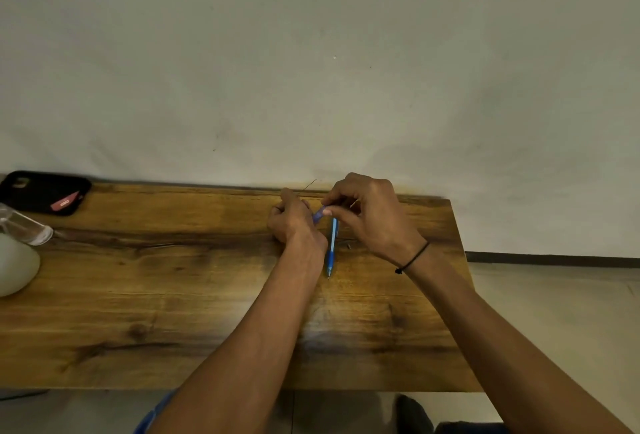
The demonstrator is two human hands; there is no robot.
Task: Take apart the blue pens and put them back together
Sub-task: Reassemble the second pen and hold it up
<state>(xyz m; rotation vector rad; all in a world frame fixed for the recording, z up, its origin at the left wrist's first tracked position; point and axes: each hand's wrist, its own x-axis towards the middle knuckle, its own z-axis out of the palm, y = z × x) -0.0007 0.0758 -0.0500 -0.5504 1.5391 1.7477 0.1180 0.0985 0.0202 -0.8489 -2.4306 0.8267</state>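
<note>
Both arms are reaching forward, hands nearly touching. The left hand (294, 222) is curling into a fist around something blue, and the right hand (372, 215) is pinching it with its fingers (332, 199).

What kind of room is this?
Probably a plain home or office desk corner: a wooden table against a bare wall, with a phone and a blue pen on it.

Assembled blue pen (332, 247) flat on wooden tabletop, tip toward near edge, darker blue grip above tip, translucent barrel running away. Second blue pen part (319, 214) raised off surface, tilted, ends hidden
</note>
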